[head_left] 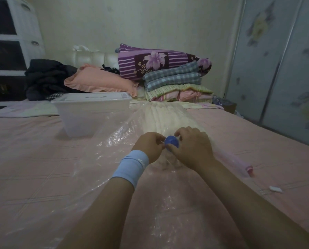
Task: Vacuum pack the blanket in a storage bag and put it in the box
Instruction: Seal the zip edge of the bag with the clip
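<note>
— What are the hands doing?

— Both pinch the blue valve cap point(171, 142) on the storage bag point(114, 159). The left hand point(150, 146), with a pale blue wristband point(132, 167) behind it, has its fingertips closed on the cap's left side. The right hand point(191, 146) curls over the top and right side, thumb against the cap's lower edge.

— And the blanket?

— The cream blanket point(164, 115) lies inside the clear bag, a soft ribbed mound stretching away from the hands toward the head of the bed point(33, 168). The plastic is loose and crinkled around it, and spreads flat on the pink bedsheet toward the camera.

— Where is the box?

— The translucent white box point(89, 114) stands on the bed just left of the bag, its lid on, the bag's edge reaching its right side.

— Anything else near?

— A pink tube-shaped thing point(240, 163) lies beside the right forearm, and a small white piece point(275, 189) sits further right. Behind everything a pink pillow point(100, 79) and folded bedding point(175, 81) are stacked against the wall.
</note>
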Tool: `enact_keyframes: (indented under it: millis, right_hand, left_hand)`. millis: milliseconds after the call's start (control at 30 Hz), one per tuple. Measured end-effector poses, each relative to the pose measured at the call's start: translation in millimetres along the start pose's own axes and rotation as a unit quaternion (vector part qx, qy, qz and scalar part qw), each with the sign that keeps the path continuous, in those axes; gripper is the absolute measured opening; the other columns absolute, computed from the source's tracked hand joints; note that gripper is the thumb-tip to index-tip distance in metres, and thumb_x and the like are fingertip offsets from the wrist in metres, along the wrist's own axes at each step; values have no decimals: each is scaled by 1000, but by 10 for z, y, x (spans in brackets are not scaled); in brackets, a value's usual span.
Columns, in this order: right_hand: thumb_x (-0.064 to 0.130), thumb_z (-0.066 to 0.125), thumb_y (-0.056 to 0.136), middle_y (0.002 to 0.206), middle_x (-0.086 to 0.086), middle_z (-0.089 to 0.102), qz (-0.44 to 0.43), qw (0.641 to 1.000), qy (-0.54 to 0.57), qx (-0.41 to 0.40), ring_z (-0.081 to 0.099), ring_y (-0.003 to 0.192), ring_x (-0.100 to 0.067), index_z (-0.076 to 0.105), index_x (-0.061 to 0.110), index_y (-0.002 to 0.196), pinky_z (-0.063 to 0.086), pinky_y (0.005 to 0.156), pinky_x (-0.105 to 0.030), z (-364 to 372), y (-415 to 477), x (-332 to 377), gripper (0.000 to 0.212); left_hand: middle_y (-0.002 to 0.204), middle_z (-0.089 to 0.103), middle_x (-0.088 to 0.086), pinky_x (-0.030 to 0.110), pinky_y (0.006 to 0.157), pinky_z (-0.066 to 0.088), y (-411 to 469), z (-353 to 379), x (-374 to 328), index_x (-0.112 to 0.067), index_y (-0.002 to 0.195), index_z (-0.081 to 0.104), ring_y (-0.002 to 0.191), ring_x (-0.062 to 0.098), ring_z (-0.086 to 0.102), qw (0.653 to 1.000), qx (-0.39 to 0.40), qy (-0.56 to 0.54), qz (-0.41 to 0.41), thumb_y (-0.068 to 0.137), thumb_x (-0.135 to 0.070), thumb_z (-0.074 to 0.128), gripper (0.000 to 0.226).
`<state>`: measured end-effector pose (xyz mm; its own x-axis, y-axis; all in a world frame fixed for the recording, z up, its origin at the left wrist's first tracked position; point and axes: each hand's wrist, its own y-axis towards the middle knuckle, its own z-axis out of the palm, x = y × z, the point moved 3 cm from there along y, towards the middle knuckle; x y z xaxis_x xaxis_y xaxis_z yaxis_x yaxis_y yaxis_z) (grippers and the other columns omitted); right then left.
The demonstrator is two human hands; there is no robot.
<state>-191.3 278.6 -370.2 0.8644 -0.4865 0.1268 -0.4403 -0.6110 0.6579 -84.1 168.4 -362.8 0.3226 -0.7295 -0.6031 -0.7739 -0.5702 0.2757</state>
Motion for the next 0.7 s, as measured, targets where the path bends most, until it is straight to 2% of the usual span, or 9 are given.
enact_keyframes:
  millis: [67,133,200,267,367,467,567,633,700]
  right_hand:
    - [59,66,86,85,10,63,15,1000,-7,19,52,76,-10,65,29,97,33,74,-31,-17,-1,-9,32]
    - [38,72,87,96,9,66,-18,998,42,33,54,84,-12,67,31,104,30,76,-32,-26,1,-13,19]
    - [22,73,83,107,10,63,-37,993,108,43,54,95,-14,66,34,112,32,79,-33,-17,-20,-15,32]
    - [34,71,83,105,11,59,-8,989,145,38,53,94,-12,61,35,115,39,83,-35,-33,-40,6,33]
    - [58,62,87,89,12,61,43,997,58,27,54,84,-12,62,32,103,39,83,-35,-27,-47,13,31]
    - [40,69,89,97,10,64,11,996,81,45,58,91,-14,67,30,105,36,83,-33,-6,-33,-6,19]
    - [29,72,84,111,11,57,-21,983,173,64,55,99,-12,60,35,115,46,90,-39,38,-61,14,34]
    - [50,68,84,110,11,55,15,990,135,46,55,97,-11,56,34,117,46,90,-38,52,-65,19,38]
    - [64,60,85,96,12,58,42,998,22,31,54,88,-11,62,31,105,41,85,-35,68,-38,-8,39]
  left_hand:
    - [103,72,-3,31,89,51,-7,-11,-1,-23,114,70,94,15,64,1000,1,-8,-1,92,-26,61,24]
    - [102,72,-3,32,89,52,-13,-16,-1,-25,113,71,93,15,64,1000,2,-6,-1,91,-26,61,24]
    - [102,72,-3,33,90,52,-18,-19,3,-25,113,71,93,17,64,1000,3,-2,-3,91,-26,61,24]
    - [103,72,-3,33,90,51,-27,-21,2,-25,114,70,94,17,64,1000,4,-4,-7,91,-26,61,24]
    - [103,71,-4,32,90,51,-39,-25,-2,-24,115,69,96,16,64,1000,7,-7,-9,92,-25,60,24]
    - [102,71,-3,34,91,52,-46,-19,5,-25,115,69,95,16,64,1000,11,-2,-8,92,-26,60,25]
    - [103,72,-3,34,91,52,-40,-12,16,-27,115,69,95,16,65,1000,12,3,-8,92,-26,60,25]
    - [103,72,-6,32,90,51,-36,-9,22,-27,116,69,94,14,65,1000,15,1,-11,93,-26,60,25]
    - [102,72,-6,33,90,52,-40,-7,30,-26,116,68,94,14,64,1000,18,1,-13,92,-27,60,25]
